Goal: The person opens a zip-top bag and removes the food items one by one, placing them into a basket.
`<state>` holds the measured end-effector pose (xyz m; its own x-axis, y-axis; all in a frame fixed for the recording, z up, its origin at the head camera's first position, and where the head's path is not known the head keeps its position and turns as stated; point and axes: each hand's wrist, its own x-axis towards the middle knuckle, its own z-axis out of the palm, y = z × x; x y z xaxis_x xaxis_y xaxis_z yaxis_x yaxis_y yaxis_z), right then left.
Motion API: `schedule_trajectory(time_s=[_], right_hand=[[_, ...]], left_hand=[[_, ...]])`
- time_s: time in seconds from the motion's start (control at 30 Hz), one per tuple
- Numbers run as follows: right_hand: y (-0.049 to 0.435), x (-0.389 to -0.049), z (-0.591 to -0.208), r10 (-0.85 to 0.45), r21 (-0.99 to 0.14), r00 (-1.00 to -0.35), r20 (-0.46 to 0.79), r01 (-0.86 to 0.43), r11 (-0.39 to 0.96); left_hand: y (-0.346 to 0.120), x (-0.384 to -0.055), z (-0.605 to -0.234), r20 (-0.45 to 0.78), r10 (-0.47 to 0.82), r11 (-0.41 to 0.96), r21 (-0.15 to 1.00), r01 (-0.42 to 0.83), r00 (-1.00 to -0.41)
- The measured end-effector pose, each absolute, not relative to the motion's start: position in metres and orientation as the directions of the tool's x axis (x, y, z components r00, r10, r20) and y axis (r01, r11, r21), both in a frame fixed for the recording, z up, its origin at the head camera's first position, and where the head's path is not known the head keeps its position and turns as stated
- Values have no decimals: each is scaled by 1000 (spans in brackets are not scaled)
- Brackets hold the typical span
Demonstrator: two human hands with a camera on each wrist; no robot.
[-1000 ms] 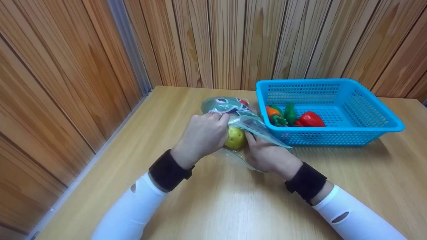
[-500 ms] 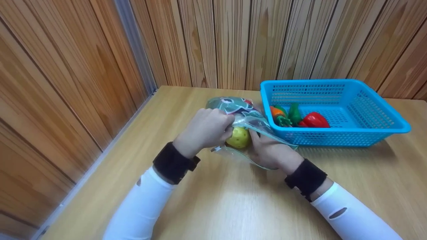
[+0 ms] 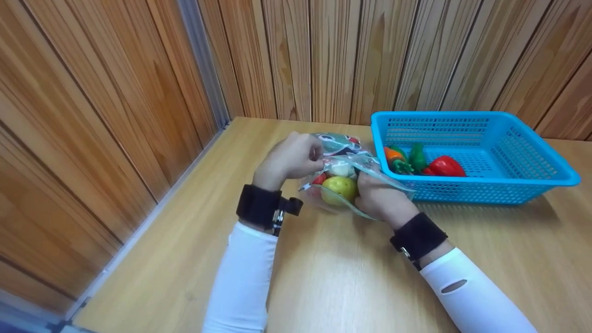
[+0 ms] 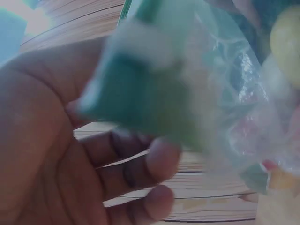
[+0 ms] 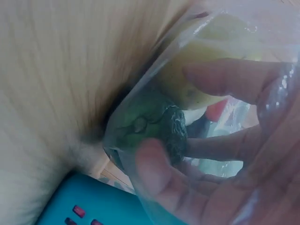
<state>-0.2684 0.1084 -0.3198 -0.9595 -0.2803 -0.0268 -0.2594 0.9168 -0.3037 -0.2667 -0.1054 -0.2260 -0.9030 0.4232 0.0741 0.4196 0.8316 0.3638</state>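
Observation:
In the head view a clear zip bag (image 3: pixel 329 159) with green print lies on the table, its mouth towards me. Inside are a yellow potato (image 3: pixel 340 190), a whitish bulb-like thing (image 3: pixel 341 169) and a red thing (image 3: pixel 319 179). My left hand (image 3: pixel 291 156) is at the bag's left edge, fingers loosely bent; the blurred bag corner (image 4: pixel 140 93) hides its thumb tip in the left wrist view. My right hand (image 3: pixel 381 194) reaches into the bag. Its thumb and a finger pinch a dark green vegetable (image 5: pixel 145 126), seen through the plastic beside the potato.
A blue basket (image 3: pixel 462 180) stands right of the bag, close to it. In it lie a red pepper (image 3: pixel 445 165), a green pepper (image 3: pixel 417 159) and an orange vegetable with a green top (image 3: pixel 393 156). Wood-panelled walls (image 3: pixel 333 60) border the table at the back and left.
My left hand has come away from the potato and moved up to the bag's left edge. The mouth shows more of the contents. My right hand stays inside; the whole view has shifted.

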Motion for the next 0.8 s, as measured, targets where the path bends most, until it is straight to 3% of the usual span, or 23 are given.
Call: schedule_trajectory(time_s=[0.13, 0.4, 0.57, 0.8], right_hand=[[113, -265, -321, -321, -276, -947, 0, -308, 911], [114, -260, -309, -372, -197, -915, -153, -341, 919], [110, -247, -285, -435, -236, -895, -100, -403, 884], [125, -218, -236, -614, -404, -787, 62, -582, 705]], left_hand=[[-105, -264, -226, 139, 451, 811, 348, 470, -882], [-98, -257, -220, 175, 476, 822, 261, 507, -862], [-94, -252, -219, 206, 497, 812, 232, 535, -843], [-100, -250, -222, 185, 468, 827, 254, 502, -864]])
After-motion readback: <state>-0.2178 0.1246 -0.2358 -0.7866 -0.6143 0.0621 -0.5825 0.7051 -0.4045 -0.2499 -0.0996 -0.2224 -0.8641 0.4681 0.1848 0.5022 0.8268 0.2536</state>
